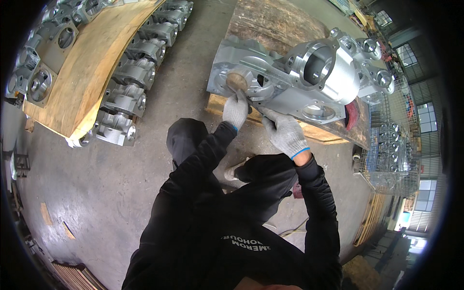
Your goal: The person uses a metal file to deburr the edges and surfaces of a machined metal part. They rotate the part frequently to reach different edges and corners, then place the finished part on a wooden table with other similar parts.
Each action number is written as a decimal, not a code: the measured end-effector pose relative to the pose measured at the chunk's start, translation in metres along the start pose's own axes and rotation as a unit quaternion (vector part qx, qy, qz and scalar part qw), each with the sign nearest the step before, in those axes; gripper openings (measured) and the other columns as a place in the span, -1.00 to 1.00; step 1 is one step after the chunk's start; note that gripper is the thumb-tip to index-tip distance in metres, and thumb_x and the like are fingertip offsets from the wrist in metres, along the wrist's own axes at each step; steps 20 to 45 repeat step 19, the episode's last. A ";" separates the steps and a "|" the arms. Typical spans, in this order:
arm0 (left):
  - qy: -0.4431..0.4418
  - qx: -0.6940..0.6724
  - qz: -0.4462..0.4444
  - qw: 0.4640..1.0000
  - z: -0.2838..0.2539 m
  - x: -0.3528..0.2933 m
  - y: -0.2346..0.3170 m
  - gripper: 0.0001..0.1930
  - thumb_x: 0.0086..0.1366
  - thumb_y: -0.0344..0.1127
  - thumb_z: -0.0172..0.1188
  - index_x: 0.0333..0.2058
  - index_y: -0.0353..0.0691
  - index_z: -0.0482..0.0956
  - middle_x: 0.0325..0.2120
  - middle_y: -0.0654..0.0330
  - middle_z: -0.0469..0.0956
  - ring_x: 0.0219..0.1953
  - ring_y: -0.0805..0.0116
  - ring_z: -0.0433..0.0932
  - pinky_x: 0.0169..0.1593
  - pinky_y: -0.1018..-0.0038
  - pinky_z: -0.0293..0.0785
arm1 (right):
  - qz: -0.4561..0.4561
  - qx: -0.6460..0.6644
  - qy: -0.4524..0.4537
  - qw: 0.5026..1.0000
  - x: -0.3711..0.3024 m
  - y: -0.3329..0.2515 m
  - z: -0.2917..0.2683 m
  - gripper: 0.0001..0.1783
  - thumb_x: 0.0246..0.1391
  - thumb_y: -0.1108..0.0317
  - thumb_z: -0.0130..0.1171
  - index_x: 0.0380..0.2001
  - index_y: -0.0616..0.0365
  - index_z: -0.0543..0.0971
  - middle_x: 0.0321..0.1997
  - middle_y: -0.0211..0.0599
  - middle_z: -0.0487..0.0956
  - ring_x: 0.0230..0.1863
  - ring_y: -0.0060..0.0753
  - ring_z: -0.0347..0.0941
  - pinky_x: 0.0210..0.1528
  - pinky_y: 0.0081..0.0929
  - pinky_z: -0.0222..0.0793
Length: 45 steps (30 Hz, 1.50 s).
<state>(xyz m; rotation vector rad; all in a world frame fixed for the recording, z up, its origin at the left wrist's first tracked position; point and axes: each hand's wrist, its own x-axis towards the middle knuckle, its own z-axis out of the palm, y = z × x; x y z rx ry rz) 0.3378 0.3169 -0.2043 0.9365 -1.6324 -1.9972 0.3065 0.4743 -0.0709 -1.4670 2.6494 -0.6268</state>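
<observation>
A large silver-grey metal casting (285,102) with round bores lies before me on a wooden platform (275,21). My left hand (236,111), in a grey knit glove, is at the casting's near left edge, its fingers closed just below a brownish round part (238,81). Whether that part belongs to the casting, I cannot tell. My right hand (284,133), gloved alike, is against the near side with its fingers bent. Between both hands runs a thin dark tool (254,105); its kind is not clear, and the fingers partly hide it.
Left, a wooden board (92,63) lies among rows of smaller metal castings (133,72). Behind the large casting's right end are further castings (369,48). A dark red object (352,115) rests beside it. A wire mesh cage (391,164) holding metal parts stands at right.
</observation>
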 end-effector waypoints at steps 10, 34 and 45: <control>0.000 -0.023 0.001 1.000 0.015 -0.002 -0.017 -0.33 0.58 0.12 -0.11 -0.20 -0.56 0.57 -0.38 -0.33 0.63 -0.21 -0.35 0.61 -0.09 0.03 0.50 | -0.020 -0.095 -0.118 0.988 0.021 -0.009 -0.045 -0.64 0.20 0.25 0.24 0.06 -0.11 0.71 -0.28 0.02 0.69 -0.24 0.15 0.64 -0.15 -0.01 0.54; 0.004 0.021 -0.014 1.000 0.033 0.012 -0.038 -0.29 0.53 0.26 -0.04 -0.01 -0.44 0.63 -0.10 -0.29 0.69 -0.03 0.00 0.71 0.06 0.21 0.53 | -0.016 -0.077 -0.172 0.982 0.032 0.005 -0.049 -0.63 0.24 0.23 0.23 0.08 0.03 0.69 -0.26 0.08 0.69 -0.19 0.12 0.67 -0.12 -0.07 0.57; 0.004 0.021 -0.014 1.000 0.033 0.012 -0.038 -0.29 0.53 0.26 -0.04 -0.01 -0.44 0.63 -0.10 -0.29 0.69 -0.03 0.00 0.71 0.06 0.21 0.53 | -0.016 -0.077 -0.172 0.982 0.032 0.005 -0.049 -0.63 0.24 0.23 0.23 0.08 0.03 0.69 -0.26 0.08 0.69 -0.19 0.12 0.67 -0.12 -0.07 0.57</control>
